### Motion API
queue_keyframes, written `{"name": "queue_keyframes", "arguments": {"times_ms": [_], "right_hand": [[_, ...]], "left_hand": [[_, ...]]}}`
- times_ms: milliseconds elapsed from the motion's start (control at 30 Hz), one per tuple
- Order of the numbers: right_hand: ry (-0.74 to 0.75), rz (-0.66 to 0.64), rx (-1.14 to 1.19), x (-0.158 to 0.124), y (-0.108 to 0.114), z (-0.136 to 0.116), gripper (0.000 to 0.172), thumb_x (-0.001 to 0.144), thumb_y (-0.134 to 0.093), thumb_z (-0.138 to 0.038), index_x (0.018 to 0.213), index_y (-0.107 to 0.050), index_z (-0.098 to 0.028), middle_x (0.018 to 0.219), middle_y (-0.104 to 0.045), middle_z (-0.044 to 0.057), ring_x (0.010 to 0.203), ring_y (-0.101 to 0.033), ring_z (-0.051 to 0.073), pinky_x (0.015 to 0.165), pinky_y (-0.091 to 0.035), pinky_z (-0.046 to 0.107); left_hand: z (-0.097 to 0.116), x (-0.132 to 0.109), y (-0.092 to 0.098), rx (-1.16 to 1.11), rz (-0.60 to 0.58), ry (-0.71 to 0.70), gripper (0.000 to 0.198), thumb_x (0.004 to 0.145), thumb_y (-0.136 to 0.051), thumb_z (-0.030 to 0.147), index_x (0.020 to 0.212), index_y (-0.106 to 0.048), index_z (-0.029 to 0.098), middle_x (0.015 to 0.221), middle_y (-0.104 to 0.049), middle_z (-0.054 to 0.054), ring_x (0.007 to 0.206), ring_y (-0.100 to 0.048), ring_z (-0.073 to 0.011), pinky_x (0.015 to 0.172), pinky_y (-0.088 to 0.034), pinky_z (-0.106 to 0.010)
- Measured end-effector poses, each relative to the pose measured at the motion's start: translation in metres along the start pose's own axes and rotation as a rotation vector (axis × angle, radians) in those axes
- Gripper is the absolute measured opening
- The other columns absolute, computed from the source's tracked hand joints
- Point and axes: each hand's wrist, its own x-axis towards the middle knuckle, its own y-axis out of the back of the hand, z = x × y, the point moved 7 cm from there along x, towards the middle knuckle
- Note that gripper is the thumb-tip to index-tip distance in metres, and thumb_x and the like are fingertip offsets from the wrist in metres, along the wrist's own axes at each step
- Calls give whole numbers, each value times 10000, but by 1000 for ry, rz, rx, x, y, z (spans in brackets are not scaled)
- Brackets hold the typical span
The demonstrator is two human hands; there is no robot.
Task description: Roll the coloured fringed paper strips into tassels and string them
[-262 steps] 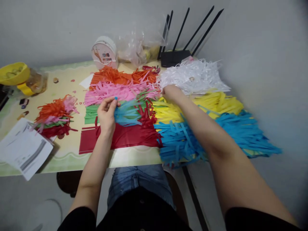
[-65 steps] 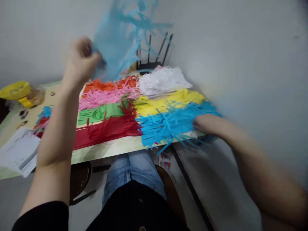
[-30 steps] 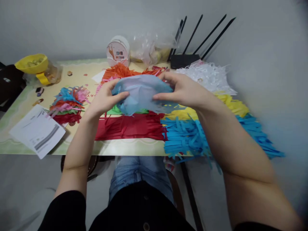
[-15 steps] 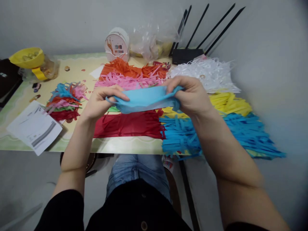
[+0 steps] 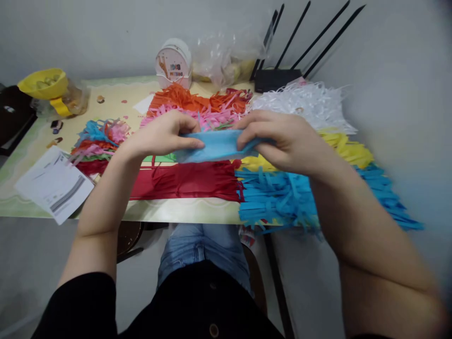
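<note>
A light blue fringed paper sheet (image 5: 215, 146) is stretched between both my hands above the table. My left hand (image 5: 164, 134) pinches its left end with fingers curled over the top edge. My right hand (image 5: 282, 139) grips its right end, fingers wrapped over it. Below lie a red fringed sheet (image 5: 190, 181), a green sheet (image 5: 160, 158), pink fringes (image 5: 208, 117), orange fringes (image 5: 183, 100), yellow fringes (image 5: 346, 150), a blue fringe pile (image 5: 282, 200) and white fringes (image 5: 310, 103).
A small stack of mixed fringes (image 5: 95, 146) and a printed paper (image 5: 54, 183) lie at the left. A yellow bowl (image 5: 44, 84), a round tin (image 5: 173, 63), a plastic bag (image 5: 226, 61) and a black router (image 5: 278, 80) stand at the back. The wall is close on the right.
The blue sheet, first waved high in my left hand, came down between both hands. Over the last second it has been flattened and folded into a narrower band, lower over the table.
</note>
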Motion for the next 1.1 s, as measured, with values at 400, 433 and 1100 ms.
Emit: {"name": "queue_keyframes", "arguments": {"times_ms": [400,433,1100], "right_hand": [[-134,-46,41,43,-15,15,253,793,-834,-443,856,-726,-223,839,-737,44,965,-698,279,830,-518,379],[-170,-39,81,41,-16,21,261,802,-826,-448,795,-704,-217,751,-695,27,879,-684,245,768,-500,350],[-435,336,702,-1,-14,15,224,789,-880,-361,896,-730,-233,750,-660,-11,562,-604,136,531,-550,320]], "left_hand": [[33,-25,14,298,255,-22,169,842,-706,344,775,-642,203,672,-567,-15,809,-632,-214,781,-453,-315],[29,-29,17,264,250,-20,197,841,-720,370,782,-642,199,676,-569,-10,790,-622,-201,761,-456,-306],[-8,-61,6,-323,548,16,406,884,-719,614,968,-604,235,751,-599,4,638,-640,-140,545,-514,-264]]}}
